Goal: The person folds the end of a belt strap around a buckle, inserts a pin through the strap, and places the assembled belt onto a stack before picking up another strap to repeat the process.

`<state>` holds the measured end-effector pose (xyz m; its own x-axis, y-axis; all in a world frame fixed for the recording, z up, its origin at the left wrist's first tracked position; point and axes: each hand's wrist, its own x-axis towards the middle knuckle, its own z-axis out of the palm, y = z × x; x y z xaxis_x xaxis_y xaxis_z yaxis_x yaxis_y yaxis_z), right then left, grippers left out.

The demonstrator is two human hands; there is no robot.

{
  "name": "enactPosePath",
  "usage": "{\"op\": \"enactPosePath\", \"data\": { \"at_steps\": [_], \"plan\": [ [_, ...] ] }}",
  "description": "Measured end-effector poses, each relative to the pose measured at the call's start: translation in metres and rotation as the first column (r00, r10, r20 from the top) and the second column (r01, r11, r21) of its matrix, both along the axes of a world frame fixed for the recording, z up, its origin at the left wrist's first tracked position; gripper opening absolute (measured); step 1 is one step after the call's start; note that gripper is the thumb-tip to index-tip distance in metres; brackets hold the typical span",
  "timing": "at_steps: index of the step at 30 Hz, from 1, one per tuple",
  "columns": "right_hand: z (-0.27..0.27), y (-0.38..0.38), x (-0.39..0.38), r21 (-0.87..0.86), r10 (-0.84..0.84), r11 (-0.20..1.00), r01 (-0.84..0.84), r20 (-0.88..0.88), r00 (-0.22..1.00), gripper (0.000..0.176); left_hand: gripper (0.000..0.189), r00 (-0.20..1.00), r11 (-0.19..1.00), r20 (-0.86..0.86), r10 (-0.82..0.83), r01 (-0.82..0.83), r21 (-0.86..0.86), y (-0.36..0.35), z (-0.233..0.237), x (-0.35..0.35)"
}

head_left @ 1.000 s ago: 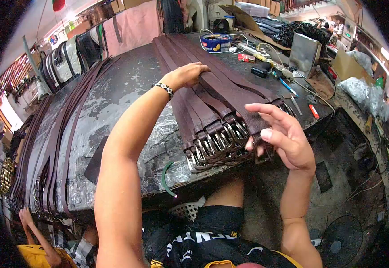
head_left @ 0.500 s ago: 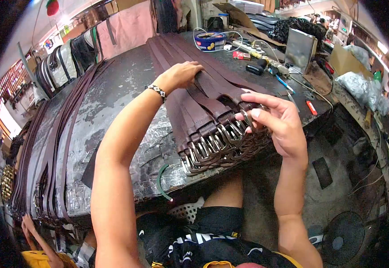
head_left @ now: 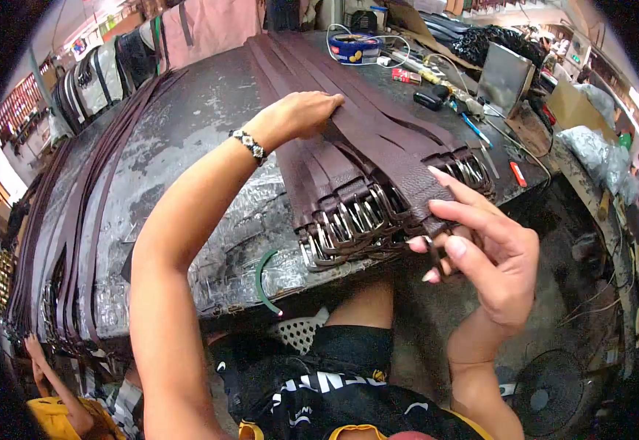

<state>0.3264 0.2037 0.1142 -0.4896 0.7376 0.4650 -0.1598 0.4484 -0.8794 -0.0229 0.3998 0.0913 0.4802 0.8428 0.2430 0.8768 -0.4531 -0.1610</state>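
Right hand (head_left: 492, 257): thumb and bent fingers pinched on the buckle end of one dark brown leather belt (head_left: 407, 172), index and middle fingers stretched out over the strap. The pinch sits just off the table edge, so this belt's end hangs clear of the others while the rest of its length lies on top of the pile. Left hand (head_left: 301, 114): palm down farther up the same pile, fingers curled over the straps, pressing rather than clasping; my guess is that the weight pins the stack of brown belts (head_left: 334, 169) so nothing slides when one end is lifted. Beaded bracelet (head_left: 248, 144) on that wrist. The belts lie fanned side by side, their silver metal buckles (head_left: 349, 224) lined up at the near edge, within reach of my pinching hand. Surface: a worn grey worktable (head_left: 187, 147), scuffed and blotched, with a green curved strip (head_left: 261, 282) hooked at its front lip. A second run of dark straps (head_left: 77, 220) stretches along the left side. At the far end a round blue tin (head_left: 354, 50), a shiny metal box (head_left: 503, 77) and a small red cutter (head_left: 517, 174) among scattered tools. Another person's hand (head_left: 33, 352) reaches up at the lower left corner. Room is crowded: belts hang on the walls, and a floor fan (head_left: 547, 381) stands low on my right.
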Motion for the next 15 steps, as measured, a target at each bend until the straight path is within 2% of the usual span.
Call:
{"op": "enactPosePath", "data": {
  "at_steps": [2, 4, 7, 11, 15],
  "plan": [
    [-0.003, 0.007, -0.013, -0.044, 0.002, 0.999, -0.003, -0.017, 1.000, 0.035, 0.045, 0.998, 0.999, -0.059, 0.017, -0.016, 0.030, 0.024, -0.007, -0.015],
    [-0.004, 0.020, -0.027, -0.115, 0.002, 0.993, -0.007, -0.043, 0.999, 0.034, 0.034, 0.997, 0.992, -0.061, 0.037, -0.030, 0.119, 0.037, -0.008, -0.025],
    [-0.006, 0.050, -0.046, -0.105, -0.008, 0.994, 0.009, 0.010, 1.000, 0.033, 0.028, 0.991, 0.970, -0.052, 0.121, -0.107, 0.219, 0.056, -0.008, -0.043],
    [-0.011, 0.080, -0.065, -0.002, -0.058, 0.998, 0.058, -0.034, 0.998, 0.033, 0.027, 0.964, 0.951, -0.070, 0.258, -0.241, 0.191, 0.067, 0.000, -0.062],
    [-0.006, 0.074, -0.068, -0.005, -0.054, 0.999, 0.054, -0.029, 0.998, 0.033, 0.028, 0.975, 0.969, -0.056, 0.215, -0.206, 0.134, 0.065, -0.003, -0.072]
  ]
}}
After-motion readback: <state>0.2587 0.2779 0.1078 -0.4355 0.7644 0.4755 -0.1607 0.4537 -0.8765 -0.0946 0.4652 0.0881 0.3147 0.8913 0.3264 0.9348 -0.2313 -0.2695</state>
